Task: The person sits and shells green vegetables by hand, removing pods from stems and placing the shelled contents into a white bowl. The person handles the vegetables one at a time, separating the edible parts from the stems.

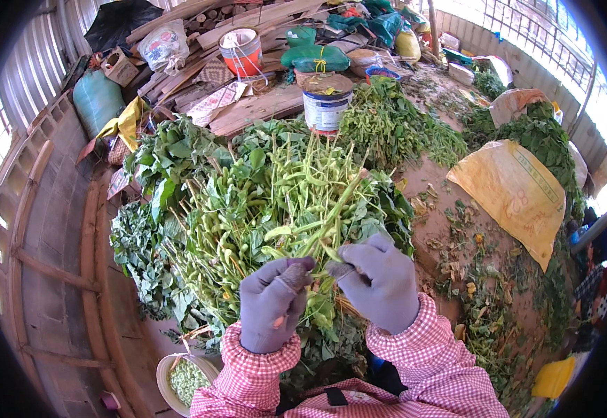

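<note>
Gloved hands raised close together, not touching. Right hand point(380, 282): thumb and forefinger pinched, looks clamped on the end of a green pod point(330, 253). Left hand point(274, 303): fingers curled in, tips just short of the pod; can't tell if it grips anything. Pod sits between the two, nearer the right fingertips, far end pointing up and to the left.

Step, by the look of it: handling one pod, either pulling it off or opening it; can't tell which. Next move probably calls for a firm pinch and a short pull or twist, left fingers steadying; a slack pinch could lose the pod in the greenery.

Just beyond the fingertips, a thick stem point(337, 211) slants up and to the right. Ahead and left of the hands: big heap of plants point(227, 237), pods and leaves tangled. Below and left of the left hand: pail point(161, 380) with pale green beans point(186, 380) inside. Straight ahead past the heap: white bucket point(322, 113), another leafy pile point(387, 118) just right of it. Right of the right hand: scattered leaf litter point(470, 258), then a yellow sack point(516, 195) farther out. Farthest ahead, leftward: orange bucket point(242, 56) by stacked planks point(265, 108).
</note>
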The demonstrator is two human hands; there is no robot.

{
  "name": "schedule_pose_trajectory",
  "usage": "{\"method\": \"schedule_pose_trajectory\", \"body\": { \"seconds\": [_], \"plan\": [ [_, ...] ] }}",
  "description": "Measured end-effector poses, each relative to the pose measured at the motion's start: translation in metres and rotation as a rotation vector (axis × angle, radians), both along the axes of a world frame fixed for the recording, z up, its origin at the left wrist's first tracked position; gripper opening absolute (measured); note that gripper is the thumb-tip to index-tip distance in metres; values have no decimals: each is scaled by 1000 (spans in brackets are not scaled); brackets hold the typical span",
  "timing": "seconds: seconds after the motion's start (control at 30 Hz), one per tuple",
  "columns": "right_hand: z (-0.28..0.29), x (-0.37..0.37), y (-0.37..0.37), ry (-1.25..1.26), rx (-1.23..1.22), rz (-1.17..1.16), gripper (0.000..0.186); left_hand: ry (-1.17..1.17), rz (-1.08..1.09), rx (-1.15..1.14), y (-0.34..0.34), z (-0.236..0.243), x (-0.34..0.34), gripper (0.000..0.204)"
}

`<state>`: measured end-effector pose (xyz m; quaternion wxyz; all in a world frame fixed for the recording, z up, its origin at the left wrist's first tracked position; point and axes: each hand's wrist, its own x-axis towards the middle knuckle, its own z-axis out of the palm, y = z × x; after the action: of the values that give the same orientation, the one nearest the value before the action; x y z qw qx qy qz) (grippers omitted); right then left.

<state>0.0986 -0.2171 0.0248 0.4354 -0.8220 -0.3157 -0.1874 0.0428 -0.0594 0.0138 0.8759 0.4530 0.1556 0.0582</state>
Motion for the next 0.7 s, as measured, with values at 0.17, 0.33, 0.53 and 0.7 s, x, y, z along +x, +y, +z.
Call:
{"method": "schedule_pose_trajectory", "body": {
  "seconds": [0.17, 0.33, 0.53, 0.7],
  "plan": [
    [-4, -15, 8, 7, -34, 154, 34, -2, -28, -63, -10, -2, -3, 24],
    [9, -8, -7, 234, 35, 377, 39, -53, -4, 34, -9, 4, -5, 25],
    [24, -20, 0, 886, 262, 320, 32, -139, -37, 422, 0, 0, -13, 30],
    [18, -21, 4, 955, 228, 321, 17, -555, 49, 1299, 14, -13, -7, 46]
  ]
}}
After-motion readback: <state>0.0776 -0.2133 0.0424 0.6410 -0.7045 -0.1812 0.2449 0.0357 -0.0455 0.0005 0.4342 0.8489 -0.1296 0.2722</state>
